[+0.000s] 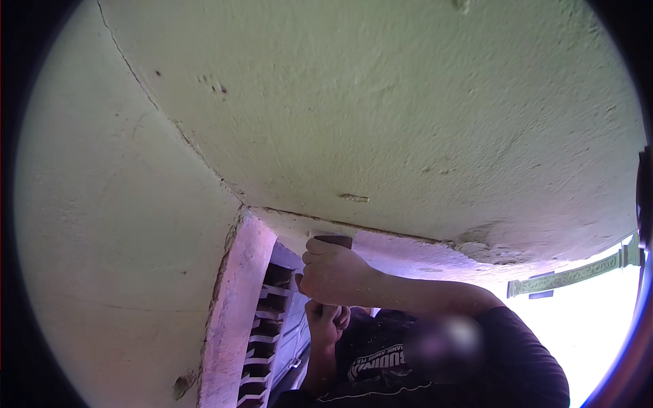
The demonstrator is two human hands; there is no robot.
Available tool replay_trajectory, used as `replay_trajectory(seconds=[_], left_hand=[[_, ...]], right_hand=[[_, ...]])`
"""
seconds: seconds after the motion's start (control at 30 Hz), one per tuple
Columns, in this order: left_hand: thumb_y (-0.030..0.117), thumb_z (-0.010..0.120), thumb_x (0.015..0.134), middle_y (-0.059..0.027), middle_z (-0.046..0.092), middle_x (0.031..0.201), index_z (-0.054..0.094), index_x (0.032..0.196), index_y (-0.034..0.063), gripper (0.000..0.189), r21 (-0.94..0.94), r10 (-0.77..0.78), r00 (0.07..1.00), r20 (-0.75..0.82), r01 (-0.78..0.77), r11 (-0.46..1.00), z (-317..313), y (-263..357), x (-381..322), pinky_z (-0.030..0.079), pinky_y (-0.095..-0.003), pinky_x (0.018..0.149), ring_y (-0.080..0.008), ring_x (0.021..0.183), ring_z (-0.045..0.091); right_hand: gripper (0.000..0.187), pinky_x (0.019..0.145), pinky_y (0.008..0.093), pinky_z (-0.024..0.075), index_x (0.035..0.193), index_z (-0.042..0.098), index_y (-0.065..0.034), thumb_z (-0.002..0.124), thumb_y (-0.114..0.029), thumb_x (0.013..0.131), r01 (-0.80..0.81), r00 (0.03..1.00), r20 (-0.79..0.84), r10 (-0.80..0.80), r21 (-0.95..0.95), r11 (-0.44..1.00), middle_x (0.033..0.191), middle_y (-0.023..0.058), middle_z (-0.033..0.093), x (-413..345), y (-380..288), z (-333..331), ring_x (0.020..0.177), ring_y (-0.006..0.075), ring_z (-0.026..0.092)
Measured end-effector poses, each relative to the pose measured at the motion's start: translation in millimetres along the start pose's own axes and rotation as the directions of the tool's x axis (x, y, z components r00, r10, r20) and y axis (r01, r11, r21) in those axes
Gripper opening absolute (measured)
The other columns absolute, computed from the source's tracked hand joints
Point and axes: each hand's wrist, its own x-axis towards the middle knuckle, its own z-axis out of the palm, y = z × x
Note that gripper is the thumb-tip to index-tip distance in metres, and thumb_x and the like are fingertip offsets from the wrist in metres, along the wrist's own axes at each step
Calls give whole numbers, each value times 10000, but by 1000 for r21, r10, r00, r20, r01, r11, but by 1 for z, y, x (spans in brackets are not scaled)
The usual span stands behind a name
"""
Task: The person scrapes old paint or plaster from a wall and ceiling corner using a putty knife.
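My right hand [334, 273] reaches in from the right with its fingers curled. It is closed on a dark brown flat piece [336, 240], whose straight edge shows beyond the knuckles, close to the plastered wall edge. What kind of piece it is cannot be told. Just below it is my left hand [326, 319], with bent fingers; whether it holds anything is hidden. Pale green plastered wall [357, 127] fills the upper view. A rough, chipped edge [357, 224] runs above my right hand.
A cracked joint [173, 125] runs down to the corner of a pinkish reveal [234, 306]. Beside that stand a slatted light frame [262, 339] and a pale panel [293, 326]. A patterned green bar [571, 278] crosses bright light at right. A hole [183, 383] marks the lower wall.
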Motion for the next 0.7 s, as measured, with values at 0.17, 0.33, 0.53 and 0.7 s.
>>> replay_trajectory(seconds=[0.17, 0.33, 0.53, 0.7], left_hand=[[207, 603, 897, -6, 420, 588, 521, 920, -13, 236, 11, 1, 997, 82, -2, 1000, -23, -20, 2, 256, -196, 335, -63, 412, 346], [191, 600, 899, 9, 393, 606, 507, 970, 4, 221, -31, 64, 991, 118, -60, 998, -17, -18, -4, 254, -188, 335, -60, 447, 353], [141, 561, 919, 34, 338, 590, 515, 959, -3, 156, -111, 176, 961, 212, -155, 982, -19, -20, 7, 204, -199, 338, -45, 435, 271], [134, 565, 915, 37, 318, 582, 519, 909, -21, 161, -149, 143, 974, 176, -117, 982, -19, -18, 9, 200, -197, 337, -45, 435, 264]], right_hand=[[94, 735, 246, 346, 639, 643, -169, 606, -248, 673, -34, 998, 48, 34, 3, 999, 593, -91, 554, 1, -6, 19, 735, 98, 553], [103, 730, 249, 348, 676, 652, -160, 598, -242, 708, -2, 999, 42, -2, 104, 995, 601, -88, 563, -2, -3, 18, 746, 105, 554], [121, 730, 260, 353, 701, 663, -151, 593, -245, 733, -9, 1000, -23, 10, 42, 999, 608, -80, 574, 1, -4, 15, 733, 109, 555], [125, 733, 264, 357, 714, 669, -144, 594, -240, 740, -48, 989, 140, 51, -21, 999, 611, -74, 582, 4, -4, 11, 746, 111, 565]])
